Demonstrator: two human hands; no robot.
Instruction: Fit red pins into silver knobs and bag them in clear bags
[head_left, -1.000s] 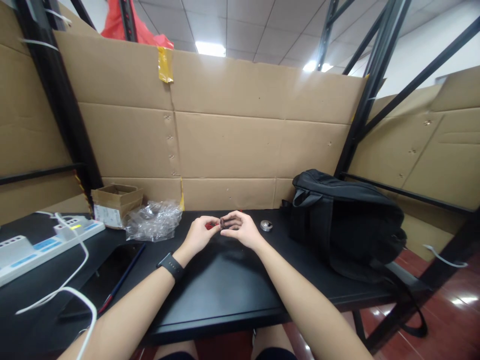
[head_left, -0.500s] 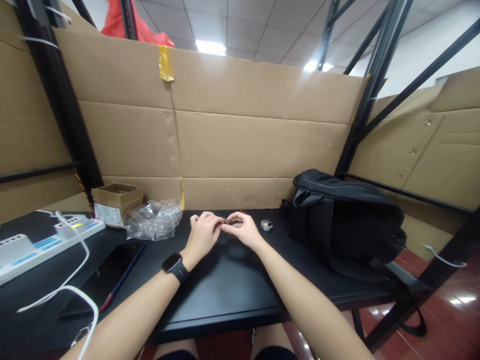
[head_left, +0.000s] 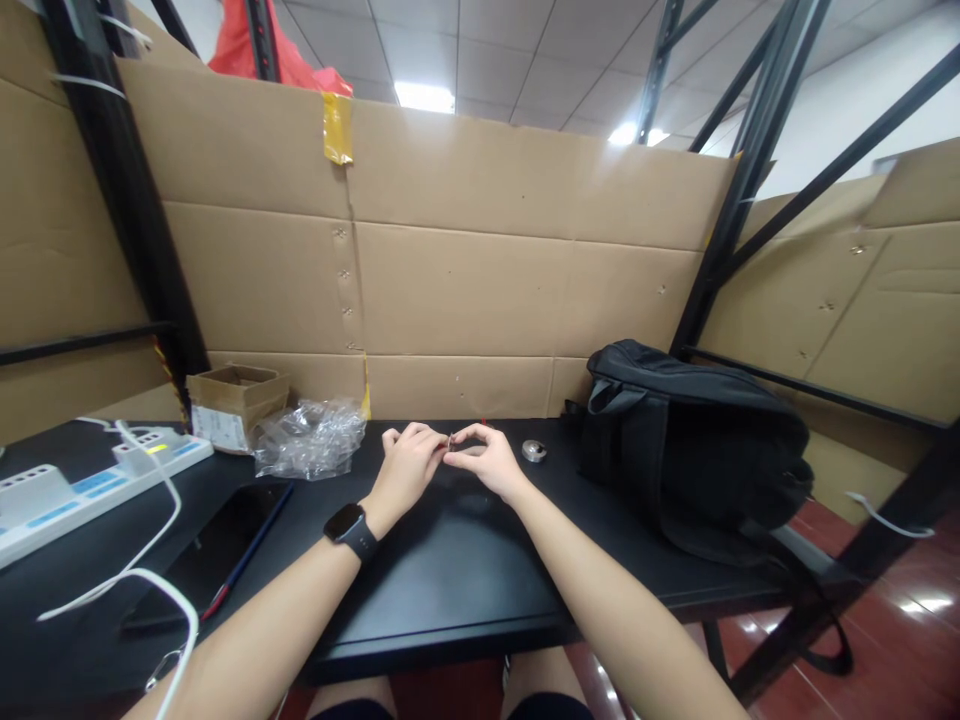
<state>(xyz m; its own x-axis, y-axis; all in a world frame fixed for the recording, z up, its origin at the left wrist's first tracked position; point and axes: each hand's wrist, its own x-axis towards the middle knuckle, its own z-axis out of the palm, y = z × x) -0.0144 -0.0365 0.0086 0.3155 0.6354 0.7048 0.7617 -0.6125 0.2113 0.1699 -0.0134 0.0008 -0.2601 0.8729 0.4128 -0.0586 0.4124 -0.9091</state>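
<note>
My left hand (head_left: 405,465) and my right hand (head_left: 486,460) meet fingertip to fingertip above the black table (head_left: 450,570). Both pinch a tiny part (head_left: 448,441) between them, too small to name; a glint of metal shows at the pinch. My left wrist wears a black smartwatch (head_left: 350,529). A small round metal piece (head_left: 533,451) lies on the table just right of my right hand.
A black backpack (head_left: 697,440) fills the table's right side. A crumpled clear plastic bag (head_left: 309,438) and a small open cardboard box (head_left: 234,402) sit at the back left. A white power strip (head_left: 82,480) with white cables and a dark tablet (head_left: 225,545) lie at left. Cardboard walls stand behind.
A second ago my hands were slightly apart with a red bit showing in my left fingers. They have since closed together into a joint pinch and hold almost still.
</note>
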